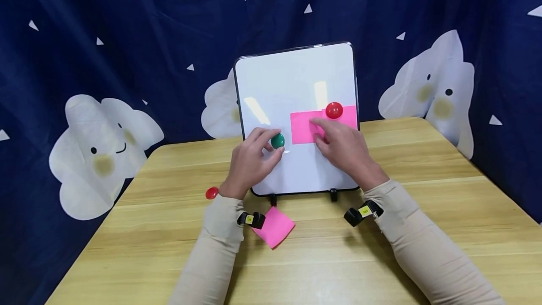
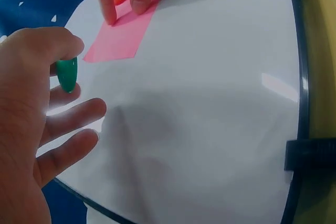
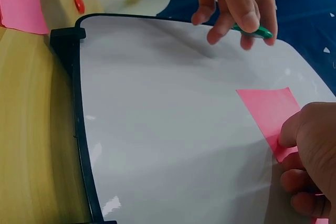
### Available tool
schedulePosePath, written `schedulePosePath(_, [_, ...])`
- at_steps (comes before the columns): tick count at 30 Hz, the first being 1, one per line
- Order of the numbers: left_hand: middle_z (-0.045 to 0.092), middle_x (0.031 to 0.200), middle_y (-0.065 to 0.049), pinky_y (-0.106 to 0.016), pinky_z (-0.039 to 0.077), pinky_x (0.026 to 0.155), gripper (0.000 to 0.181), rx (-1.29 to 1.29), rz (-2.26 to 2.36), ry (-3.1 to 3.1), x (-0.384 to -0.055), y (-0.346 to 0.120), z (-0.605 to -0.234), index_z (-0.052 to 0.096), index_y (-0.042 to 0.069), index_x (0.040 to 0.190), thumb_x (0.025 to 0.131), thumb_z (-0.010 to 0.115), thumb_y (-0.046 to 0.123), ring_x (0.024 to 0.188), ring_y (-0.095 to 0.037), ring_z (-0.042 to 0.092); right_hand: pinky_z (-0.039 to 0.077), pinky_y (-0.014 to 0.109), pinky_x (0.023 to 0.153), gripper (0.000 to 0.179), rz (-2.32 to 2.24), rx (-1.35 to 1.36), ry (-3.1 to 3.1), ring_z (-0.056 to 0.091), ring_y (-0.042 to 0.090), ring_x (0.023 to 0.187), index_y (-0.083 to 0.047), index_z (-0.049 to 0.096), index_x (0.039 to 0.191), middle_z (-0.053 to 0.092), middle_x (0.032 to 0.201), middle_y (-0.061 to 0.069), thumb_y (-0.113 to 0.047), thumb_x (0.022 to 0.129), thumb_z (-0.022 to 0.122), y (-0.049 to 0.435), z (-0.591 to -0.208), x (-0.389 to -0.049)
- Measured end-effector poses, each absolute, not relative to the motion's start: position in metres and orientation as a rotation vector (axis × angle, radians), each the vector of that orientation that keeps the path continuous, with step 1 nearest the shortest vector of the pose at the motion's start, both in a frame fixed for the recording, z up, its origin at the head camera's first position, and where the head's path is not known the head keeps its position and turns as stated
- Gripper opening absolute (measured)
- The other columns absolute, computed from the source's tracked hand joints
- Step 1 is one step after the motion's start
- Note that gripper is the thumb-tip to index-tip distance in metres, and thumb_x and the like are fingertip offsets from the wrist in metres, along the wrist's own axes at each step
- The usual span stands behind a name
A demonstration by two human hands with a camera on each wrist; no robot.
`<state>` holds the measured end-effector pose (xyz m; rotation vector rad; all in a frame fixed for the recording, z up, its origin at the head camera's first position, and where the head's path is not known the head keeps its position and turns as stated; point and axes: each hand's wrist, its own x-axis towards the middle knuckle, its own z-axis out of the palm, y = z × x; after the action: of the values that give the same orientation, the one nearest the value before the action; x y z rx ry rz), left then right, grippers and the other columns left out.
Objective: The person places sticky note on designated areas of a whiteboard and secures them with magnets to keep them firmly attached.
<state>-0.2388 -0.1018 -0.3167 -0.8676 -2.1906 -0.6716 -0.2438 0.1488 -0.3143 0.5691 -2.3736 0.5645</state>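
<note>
Between its thumb and fingers my left hand (image 1: 250, 164) pinches a round green magnet (image 1: 277, 140), just off the whiteboard (image 1: 292, 79). The board stands upright, leaning back a little. With its fingertips, my right hand (image 1: 345, 147) presses a pink sticky note (image 1: 299, 128) against the board. A second pink note (image 1: 350, 116) adjoins it on the right, with a round red magnet (image 1: 334, 110) at its upper edge. The left wrist view shows the green magnet (image 2: 67, 74) edge-on under the thumb. In the right wrist view, my right hand (image 3: 320, 156) covers part of the pink paper.
Another red magnet (image 1: 212, 193) lies on the wooden table (image 1: 169, 229), left of the board. A loose pink sticky note (image 1: 275, 228) lies in front, partly behind the left wrist camera. Black feet (image 1: 333, 195) hold the board's lower edge. A dark blue curtain (image 1: 169, 22) hangs behind.
</note>
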Motion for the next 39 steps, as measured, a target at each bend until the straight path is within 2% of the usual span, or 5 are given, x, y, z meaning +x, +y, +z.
schedulePosePath(15, [0.064, 0.113, -0.006, -0.026, 0.051, 0.059, 0.043, -0.853, -0.566, -2.17, -0.246, -0.081, -0.304, 0.067, 0.008, 0.129, 0.091, 0.073, 0.027, 0.076, -0.01, 0.064, 0.04, 0.031, 0.05, 0.048, 0.531, 0.597, -2.324, 0.049, 0.015, 0.059, -0.015, 0.064, 0.134, 0.055, 0.069, -0.001, -0.017, 0.089, 0.076, 0.149, -0.317, -0.247])
schedulePosePath(22, [0.066, 0.109, -0.004, -0.026, 0.052, 0.062, 0.038, -0.827, -0.566, -2.165, -0.25, -0.073, -0.303, 0.068, 0.008, 0.123, 0.09, 0.074, 0.025, 0.074, -0.01, 0.066, 0.04, 0.031, 0.048, 0.046, 0.534, 0.603, -2.32, 0.049, 0.015, 0.058, -0.015, 0.064, 0.134, 0.055, 0.069, -0.001, -0.017, 0.089, 0.075, 0.15, -0.317, -0.246])
schedulePosePath(39, [0.064, 0.11, -0.003, -0.026, 0.054, 0.065, 0.036, -0.796, -0.517, -2.218, -0.257, -0.061, -0.295, 0.069, 0.013, 0.123, 0.092, 0.072, 0.03, 0.074, -0.01, 0.063, 0.04, 0.029, 0.048, 0.048, 0.53, 0.611, -2.319, 0.049, 0.014, 0.058, -0.016, 0.063, 0.135, 0.056, 0.069, -0.001, -0.017, 0.089, 0.076, 0.151, -0.318, -0.247])
